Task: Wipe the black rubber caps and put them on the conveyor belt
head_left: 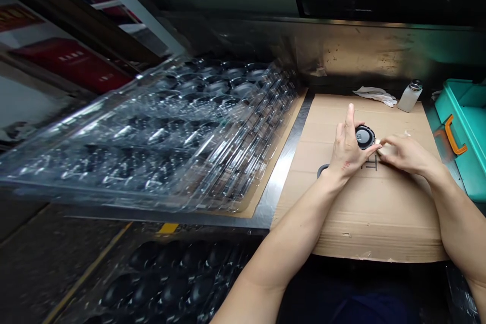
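Observation:
My left hand (347, 149) grips a small round black part (365, 136) with a shiny domed middle, holding it over a sheet of cardboard (379, 212). My right hand (404, 154) presses a small pale cloth or pad (386, 148) against the part's right edge. Both forearms reach in from the bottom of the view. Under my left wrist a dark rounded piece (322, 170) peeks out on the cardboard.
A stack of clear plastic trays (170, 131) holding several dark round parts fills the left. More dark trays (170, 283) lie below the bench edge. A white rag (374, 94) and a small dispenser bottle (410, 95) sit at the back. A teal bin (465, 126) stands at right.

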Demonstrator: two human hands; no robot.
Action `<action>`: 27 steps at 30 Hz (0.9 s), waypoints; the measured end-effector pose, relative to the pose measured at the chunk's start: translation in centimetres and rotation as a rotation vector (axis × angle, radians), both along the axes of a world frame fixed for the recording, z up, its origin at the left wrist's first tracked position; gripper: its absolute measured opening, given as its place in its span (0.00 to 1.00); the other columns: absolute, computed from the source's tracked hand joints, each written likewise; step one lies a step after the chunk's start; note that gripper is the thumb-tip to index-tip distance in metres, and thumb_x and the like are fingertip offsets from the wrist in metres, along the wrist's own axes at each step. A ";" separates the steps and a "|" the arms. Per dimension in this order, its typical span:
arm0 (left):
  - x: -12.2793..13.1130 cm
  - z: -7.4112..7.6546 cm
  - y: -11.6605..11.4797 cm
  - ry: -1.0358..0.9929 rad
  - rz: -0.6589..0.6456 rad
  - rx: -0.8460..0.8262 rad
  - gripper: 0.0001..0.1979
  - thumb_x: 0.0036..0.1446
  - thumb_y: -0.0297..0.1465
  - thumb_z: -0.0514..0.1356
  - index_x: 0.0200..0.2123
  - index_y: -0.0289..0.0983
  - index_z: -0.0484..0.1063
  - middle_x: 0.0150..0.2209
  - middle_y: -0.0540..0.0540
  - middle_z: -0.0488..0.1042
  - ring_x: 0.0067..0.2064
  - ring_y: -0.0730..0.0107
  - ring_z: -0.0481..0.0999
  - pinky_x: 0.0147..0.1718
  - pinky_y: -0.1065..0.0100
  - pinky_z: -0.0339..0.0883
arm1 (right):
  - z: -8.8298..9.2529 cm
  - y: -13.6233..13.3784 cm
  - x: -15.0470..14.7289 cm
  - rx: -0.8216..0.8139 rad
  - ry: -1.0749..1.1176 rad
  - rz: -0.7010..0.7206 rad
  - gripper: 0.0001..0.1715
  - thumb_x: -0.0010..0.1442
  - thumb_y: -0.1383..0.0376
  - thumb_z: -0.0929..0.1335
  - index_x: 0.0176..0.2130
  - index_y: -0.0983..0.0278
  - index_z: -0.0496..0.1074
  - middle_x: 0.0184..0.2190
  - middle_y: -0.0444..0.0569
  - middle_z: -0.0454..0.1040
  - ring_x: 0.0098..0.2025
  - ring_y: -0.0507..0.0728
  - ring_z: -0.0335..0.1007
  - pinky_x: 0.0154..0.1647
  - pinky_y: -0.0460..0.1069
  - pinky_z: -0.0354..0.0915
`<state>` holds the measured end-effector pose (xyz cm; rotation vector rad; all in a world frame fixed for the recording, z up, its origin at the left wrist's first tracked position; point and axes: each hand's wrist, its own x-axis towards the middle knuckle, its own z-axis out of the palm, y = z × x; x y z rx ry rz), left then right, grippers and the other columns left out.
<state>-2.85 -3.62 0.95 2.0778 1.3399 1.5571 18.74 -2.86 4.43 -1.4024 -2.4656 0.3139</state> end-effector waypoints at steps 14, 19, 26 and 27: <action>-0.1 0.2 0.2 -0.210 -0.141 -0.322 0.39 0.55 0.54 0.70 0.62 0.37 0.69 0.52 0.36 0.81 0.54 0.54 0.80 0.51 0.59 0.74 | -1.0 0.8 -0.8 0.242 0.456 -0.307 0.24 0.61 0.50 0.73 0.52 0.59 0.82 0.46 0.54 0.79 0.48 0.63 0.75 0.51 0.57 0.69; -2.5 2.1 3.0 -0.372 0.062 -0.642 0.32 0.69 0.60 0.46 0.32 0.38 0.68 0.27 0.44 0.75 0.29 0.65 0.78 0.26 0.68 0.65 | -2.4 1.6 -0.1 0.167 0.190 -0.358 0.23 0.62 0.51 0.71 0.51 0.59 0.82 0.42 0.53 0.77 0.47 0.64 0.72 0.51 0.57 0.67; -6.0 1.5 10.6 0.552 0.170 -0.500 0.21 0.68 0.48 0.53 0.27 0.41 0.62 0.32 0.37 0.77 0.41 0.51 0.77 0.44 0.58 0.65 | -2.7 1.2 -1.1 0.078 0.011 -0.342 0.20 0.66 0.51 0.69 0.50 0.57 0.81 0.47 0.54 0.78 0.53 0.65 0.70 0.59 0.59 0.59; -6.2 1.0 10.8 0.624 0.159 -0.528 0.21 0.68 0.47 0.51 0.26 0.41 0.63 0.33 0.34 0.78 0.43 0.49 0.78 0.45 0.57 0.65 | -2.6 1.0 -1.3 0.062 -0.012 -0.337 0.19 0.66 0.52 0.68 0.49 0.57 0.81 0.47 0.54 0.78 0.53 0.65 0.70 0.59 0.59 0.58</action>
